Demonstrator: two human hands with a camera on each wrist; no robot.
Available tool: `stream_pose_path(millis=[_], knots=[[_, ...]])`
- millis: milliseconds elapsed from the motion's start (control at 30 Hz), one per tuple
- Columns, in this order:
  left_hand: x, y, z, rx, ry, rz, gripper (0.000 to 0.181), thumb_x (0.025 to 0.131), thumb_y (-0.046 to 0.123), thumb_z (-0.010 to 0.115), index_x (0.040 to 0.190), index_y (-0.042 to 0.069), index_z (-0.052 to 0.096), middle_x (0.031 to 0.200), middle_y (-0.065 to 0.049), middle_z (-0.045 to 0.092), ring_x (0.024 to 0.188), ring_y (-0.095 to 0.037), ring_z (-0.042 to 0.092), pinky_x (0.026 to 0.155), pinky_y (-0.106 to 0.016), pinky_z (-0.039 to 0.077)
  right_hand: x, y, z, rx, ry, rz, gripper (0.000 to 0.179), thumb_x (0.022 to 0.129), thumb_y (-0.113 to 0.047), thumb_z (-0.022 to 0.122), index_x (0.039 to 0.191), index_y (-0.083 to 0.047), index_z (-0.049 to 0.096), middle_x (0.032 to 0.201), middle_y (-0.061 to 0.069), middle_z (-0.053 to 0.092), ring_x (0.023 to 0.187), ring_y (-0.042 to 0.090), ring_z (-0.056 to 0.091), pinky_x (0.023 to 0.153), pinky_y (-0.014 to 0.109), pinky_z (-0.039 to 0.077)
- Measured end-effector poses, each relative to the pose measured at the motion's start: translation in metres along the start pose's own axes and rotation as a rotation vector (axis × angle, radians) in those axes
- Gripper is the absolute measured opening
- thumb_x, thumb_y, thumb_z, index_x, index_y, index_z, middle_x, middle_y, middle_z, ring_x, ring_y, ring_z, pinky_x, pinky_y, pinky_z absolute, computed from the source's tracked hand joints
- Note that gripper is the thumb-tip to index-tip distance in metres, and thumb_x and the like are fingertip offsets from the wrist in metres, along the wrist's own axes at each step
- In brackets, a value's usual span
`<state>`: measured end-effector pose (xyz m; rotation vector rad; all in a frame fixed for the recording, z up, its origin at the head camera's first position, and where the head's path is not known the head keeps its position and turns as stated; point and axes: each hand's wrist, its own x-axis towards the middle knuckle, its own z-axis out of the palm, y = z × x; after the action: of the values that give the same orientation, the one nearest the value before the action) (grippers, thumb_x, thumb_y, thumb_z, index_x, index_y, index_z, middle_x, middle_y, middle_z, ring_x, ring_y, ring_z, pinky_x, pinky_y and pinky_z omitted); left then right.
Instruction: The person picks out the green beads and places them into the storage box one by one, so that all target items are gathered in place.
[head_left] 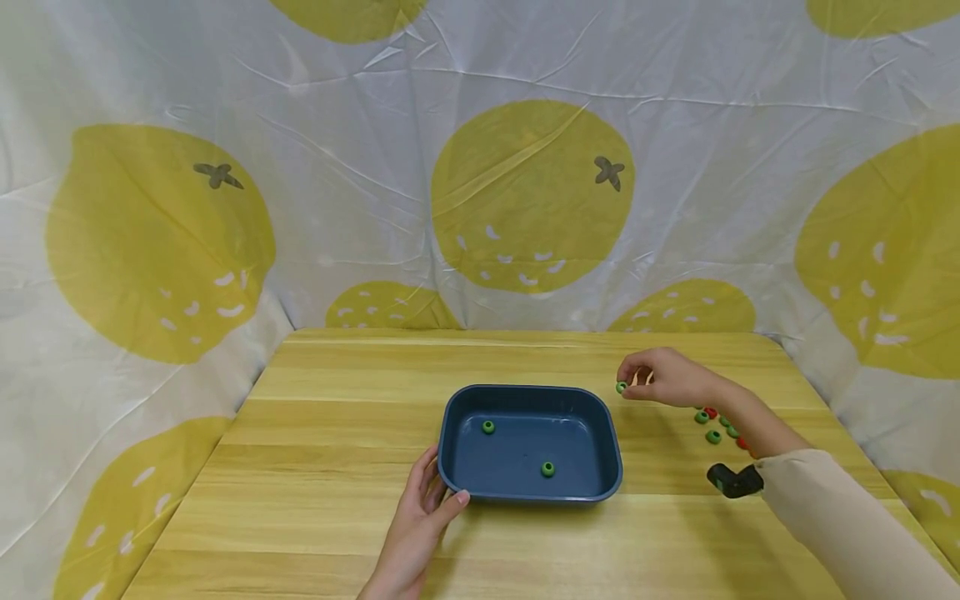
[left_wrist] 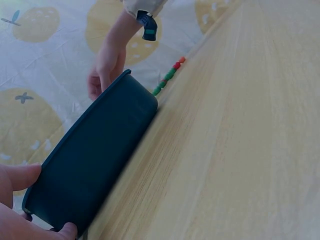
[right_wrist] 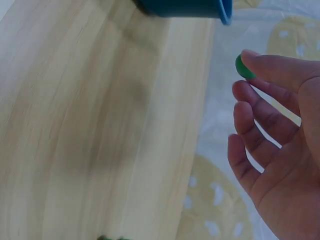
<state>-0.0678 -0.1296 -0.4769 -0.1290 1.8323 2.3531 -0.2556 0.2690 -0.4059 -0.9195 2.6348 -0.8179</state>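
Note:
A dark blue rectangular basin (head_left: 525,499) sits on the wooden table, two green beads (head_left: 548,469) lying apart inside it. My left hand (head_left: 411,527) grips the basin's near left corner, thumb over the rim and fingers against the outer wall. Beyond the basin's far right corner, my right hand (head_left: 669,382) pinches one green bead (right_wrist: 244,68) between thumb and index fingertip, raised above the table. The other fingers of that hand are bent and hold nothing. Several loose green beads (head_left: 713,437) and a few red beads (head_left: 711,412) lie on the table near the right forearm.
An orange bead (left_wrist: 182,59) lies at one end of the loose group, partly hidden by the forearm in the head view. A black wrist camera (head_left: 733,481) is at the right sleeve's cuff. A lemon-print cloth (head_left: 360,200) hangs behind the table (head_left: 300,467) and along its sides.

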Motion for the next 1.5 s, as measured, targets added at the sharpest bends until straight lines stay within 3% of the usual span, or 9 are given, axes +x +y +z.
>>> stream_pose_path(millis=[767, 1500], knots=[[0.000, 0.000, 0.001, -0.007, 0.011, 0.004, 0.084, 0.097, 0.001, 0.070, 0.164, 0.011, 0.020, 0.167, -0.020, 0.021, 0.153, -0.041, 0.018, 0.117, -0.052, 0.034, 0.048, -0.055, 0.015, -0.085, -0.095, -0.227, 0.008, 0.098, -0.017, 0.074, 0.106, -0.014, 0.074, 0.098, -0.012, 0.067, 0.085, 0.010, 0.063, 0.078, 0.038, 0.055], [0.001, -0.001, 0.001, -0.004, 0.006, 0.002, 0.085, 0.097, 0.002, 0.071, 0.164, 0.011, 0.018, 0.167, -0.021, 0.019, 0.153, -0.043, 0.015, 0.117, -0.054, 0.034, 0.103, -0.096, 0.040, -0.104, -0.167, -0.327, 0.012, 0.097, -0.015, 0.075, 0.108, -0.012, 0.074, 0.099, -0.008, 0.069, 0.087, 0.010, 0.066, 0.081, 0.031, 0.056]])
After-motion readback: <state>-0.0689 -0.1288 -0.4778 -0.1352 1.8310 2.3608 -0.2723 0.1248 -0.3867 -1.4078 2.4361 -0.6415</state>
